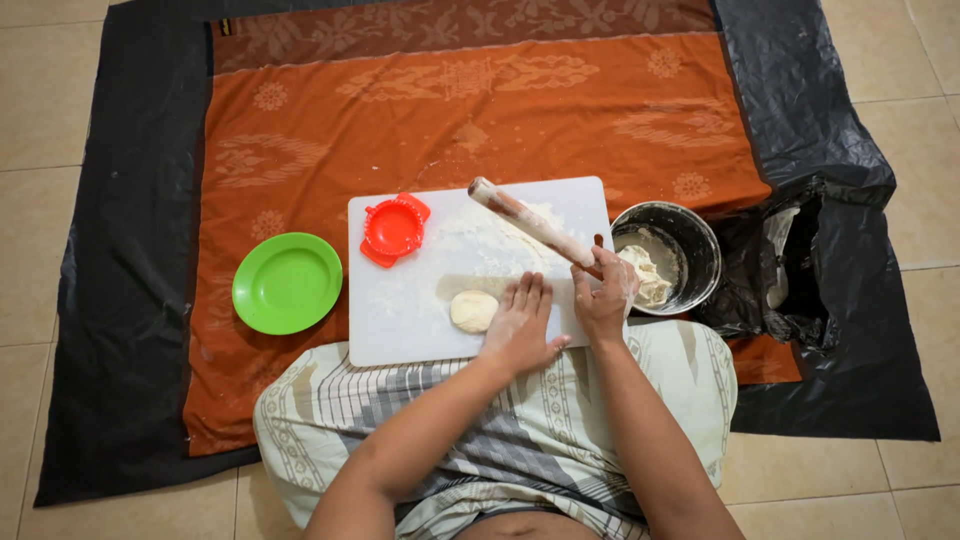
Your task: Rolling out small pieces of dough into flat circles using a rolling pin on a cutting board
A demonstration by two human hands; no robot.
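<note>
You sit cross-legged on a tiled floor [40,100], with a black plastic sheet [120,300] spread wide under everything and an orange patterned cloth [480,120] laid over its middle. A patterned sarong [560,430] covers your lap. Resting at the near edge of the cloth, just ahead of your knees, is a white cutting board [400,300] dusted with flour. To the right of the board, touching its edge, stands a metal pot [700,250] with lumps of dough inside, and beyond it a crumpled black plastic bag [790,270] sits open. To the left of the board, apart from it, lies a round green plate [287,283].

Your right hand [603,295] has its fingers wrapped closed around the near end of a floured rolling pin [530,225], which slants up and left over the board, lifted clear of the dough. Your left hand [520,325] lies flat on the board with fingers straight and together, holding nothing, its fingertips just beside a small round dough piece [473,310] that sits near the board's front edge. A red plastic dumpling press [394,228] lies on the board's far left corner, well apart from both hands.
</note>
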